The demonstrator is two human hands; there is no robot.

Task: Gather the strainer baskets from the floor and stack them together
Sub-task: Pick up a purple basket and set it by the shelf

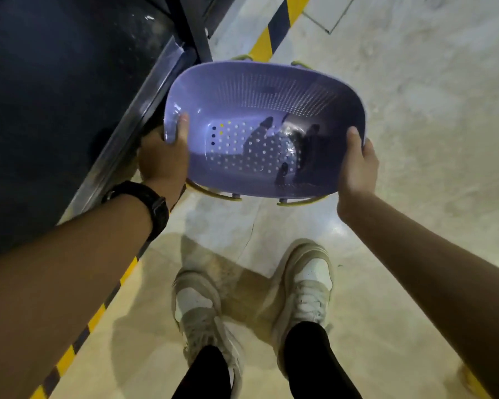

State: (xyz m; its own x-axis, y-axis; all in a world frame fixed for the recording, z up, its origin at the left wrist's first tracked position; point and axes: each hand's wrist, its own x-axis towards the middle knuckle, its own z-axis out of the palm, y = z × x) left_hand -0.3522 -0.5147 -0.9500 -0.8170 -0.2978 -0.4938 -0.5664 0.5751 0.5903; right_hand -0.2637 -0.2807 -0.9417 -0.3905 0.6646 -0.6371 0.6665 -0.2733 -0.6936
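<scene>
**Basket held up in both hands**

Yellow rims poke out beneath the purple basket (260, 125), the rest of whatever they belong to hidden; left hand (163, 159) and right hand (357, 165) each clamp an end of its rim, thumbs inside, above the floor (415, 110) and shoes (202, 312).

A purple strainer basket (264, 131) is held well above the pale floor (415, 110), its open side tilted toward the camera. It is oval, with slotted walls and round holes in its base (some show yellow or dark behind). Yellow-green rims of another basket (213, 193) peek out beneath it.
</scene>
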